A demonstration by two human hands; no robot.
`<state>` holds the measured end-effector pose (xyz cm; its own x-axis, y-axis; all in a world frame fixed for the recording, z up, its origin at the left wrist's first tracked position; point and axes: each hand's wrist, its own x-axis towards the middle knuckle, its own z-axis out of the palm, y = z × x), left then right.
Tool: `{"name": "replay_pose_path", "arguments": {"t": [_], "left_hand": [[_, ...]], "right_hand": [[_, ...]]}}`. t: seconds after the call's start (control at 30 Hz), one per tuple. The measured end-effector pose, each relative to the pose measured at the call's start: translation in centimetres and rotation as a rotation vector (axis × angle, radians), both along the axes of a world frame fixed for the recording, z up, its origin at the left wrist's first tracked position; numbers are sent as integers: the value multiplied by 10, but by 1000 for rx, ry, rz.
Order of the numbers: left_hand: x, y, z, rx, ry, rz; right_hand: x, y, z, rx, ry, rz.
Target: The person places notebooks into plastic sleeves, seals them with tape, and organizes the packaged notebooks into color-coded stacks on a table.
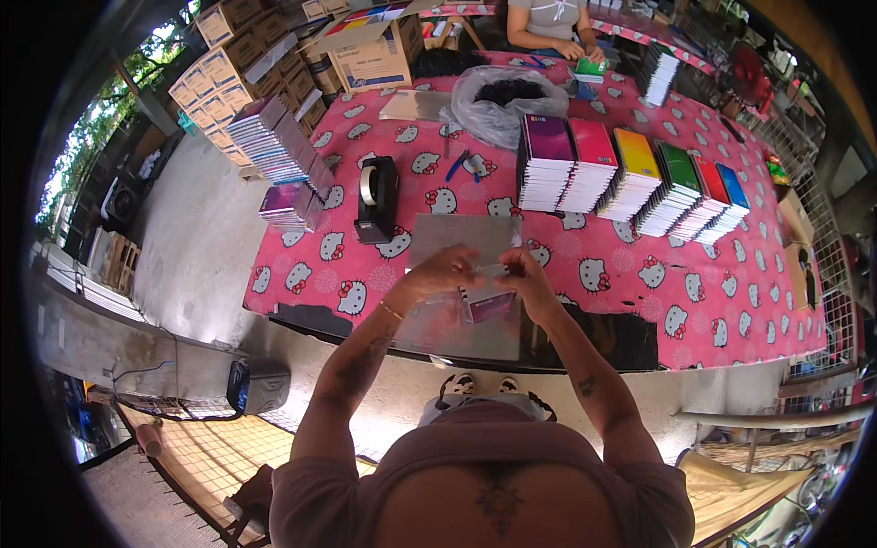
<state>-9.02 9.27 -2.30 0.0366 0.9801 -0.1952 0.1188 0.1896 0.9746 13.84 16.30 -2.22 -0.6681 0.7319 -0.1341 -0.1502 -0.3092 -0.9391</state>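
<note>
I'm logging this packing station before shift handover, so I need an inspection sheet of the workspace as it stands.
Surface: table under a pink cartoon-cat cloth.
Job's things: clear plastic bag with a purple booklet at its mouth, held over the near edge.
Clutter: black tape dispenser; row of coloured booklet stacks; plastic bag of dark material; pens.
Grippers: left hand and right hand both pinch the bag's top.
Cables: nothing seen.
Surroundings: cardboard boxes far left; another person working at the far side.
</note>
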Motion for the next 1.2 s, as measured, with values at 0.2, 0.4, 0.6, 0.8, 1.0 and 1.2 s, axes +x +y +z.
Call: {"name": "replay_pose_path", "arguments": {"t": [0.2, 0.4, 0.6, 0.8, 1.0, 1.2], "left_hand": [[-182, -26, -32, 166, 789, 1171], [-187, -41, -26, 184, -140, 973], [-188, -54, -22, 35, -3, 907], [-125, -36, -42, 191, -481, 1106], [-194, -30, -23, -149, 186, 875], [-150, -48, -70, 345, -397, 930]], "right_hand": [[-13, -7, -9, 82, -30, 14], [-16, -18, 0, 345, -139, -18], [-16, -23, 6, 293, -150, -4], [-3, -9, -12, 361, -185, -135], [-16, -20, -7, 348, -159, -73], [-9, -19, -10, 375, -187, -119]]}}
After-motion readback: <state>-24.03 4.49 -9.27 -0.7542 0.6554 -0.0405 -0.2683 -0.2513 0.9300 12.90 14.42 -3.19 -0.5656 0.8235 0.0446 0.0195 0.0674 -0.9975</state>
